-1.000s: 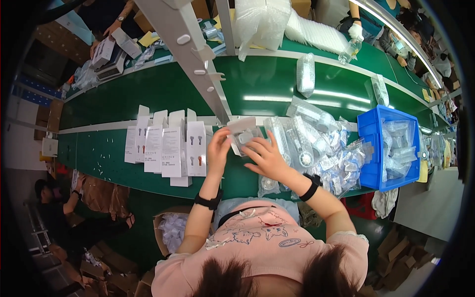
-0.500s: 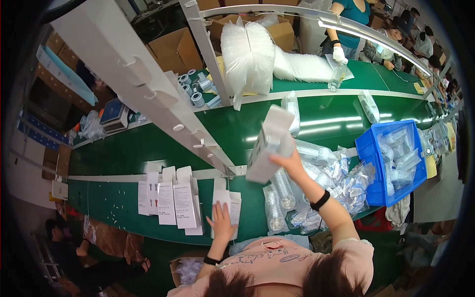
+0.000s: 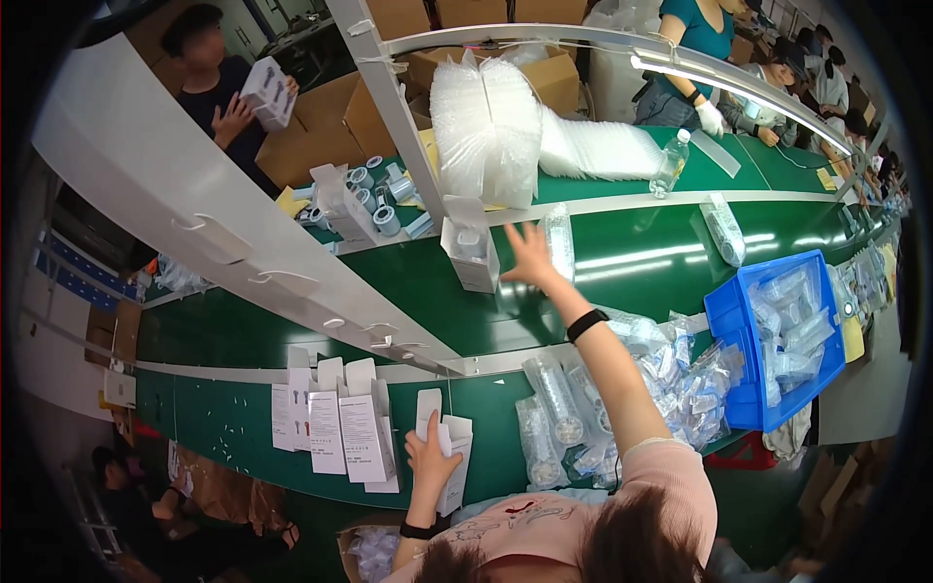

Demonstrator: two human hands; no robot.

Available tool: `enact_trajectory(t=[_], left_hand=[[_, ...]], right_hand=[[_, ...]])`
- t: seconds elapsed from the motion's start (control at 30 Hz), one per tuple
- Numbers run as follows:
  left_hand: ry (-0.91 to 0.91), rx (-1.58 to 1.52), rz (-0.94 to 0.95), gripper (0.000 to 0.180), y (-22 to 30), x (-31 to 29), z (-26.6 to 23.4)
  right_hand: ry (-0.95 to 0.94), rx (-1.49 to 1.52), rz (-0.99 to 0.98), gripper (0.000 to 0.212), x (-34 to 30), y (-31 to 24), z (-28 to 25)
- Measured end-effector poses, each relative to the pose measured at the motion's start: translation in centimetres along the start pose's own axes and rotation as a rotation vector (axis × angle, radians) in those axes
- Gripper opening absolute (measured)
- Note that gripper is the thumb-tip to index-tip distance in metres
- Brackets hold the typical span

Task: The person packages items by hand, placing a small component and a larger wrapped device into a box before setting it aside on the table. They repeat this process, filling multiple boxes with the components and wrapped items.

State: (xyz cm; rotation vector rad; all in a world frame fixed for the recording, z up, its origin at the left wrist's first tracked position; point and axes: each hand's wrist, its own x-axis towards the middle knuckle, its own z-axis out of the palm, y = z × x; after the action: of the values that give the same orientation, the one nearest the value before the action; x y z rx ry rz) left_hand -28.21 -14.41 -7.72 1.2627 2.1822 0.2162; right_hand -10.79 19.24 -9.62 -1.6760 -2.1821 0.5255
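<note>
My right hand [image 3: 530,255] is stretched far out over the green conveyor belt [image 3: 622,277], fingers spread and holding nothing. Just left of it an assembled white box [image 3: 471,255] stands upright on the belt, apart from the fingers. A clear bagged part [image 3: 559,241] lies right beside that hand. Near my body, my left hand [image 3: 428,457] grips a flat white carton [image 3: 455,464] on the near green table edge.
Flat cartons [image 3: 335,420] lie left of my left hand. Bagged clear parts [image 3: 583,418] pile up at right beside a blue bin [image 3: 777,340]. A white overhead rail [image 3: 194,223] crosses diagonally. Bubble-wrap bags [image 3: 496,126], a water bottle [image 3: 671,163] and people stand across the belt.
My right hand carried the assembled white box up from the near table, set it on the belt and let go. My left hand dropped onto a flat carton and took hold of it.
</note>
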Motion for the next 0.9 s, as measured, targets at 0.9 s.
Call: enact_trajectory(t=[0.9], left_hand=[[0.327,-0.575,0.909,0.071,6.8,2.1,4.1]], right_hand=[[0.509,1.981,0.042,0.091,-23.1,-6.5,-5.6]])
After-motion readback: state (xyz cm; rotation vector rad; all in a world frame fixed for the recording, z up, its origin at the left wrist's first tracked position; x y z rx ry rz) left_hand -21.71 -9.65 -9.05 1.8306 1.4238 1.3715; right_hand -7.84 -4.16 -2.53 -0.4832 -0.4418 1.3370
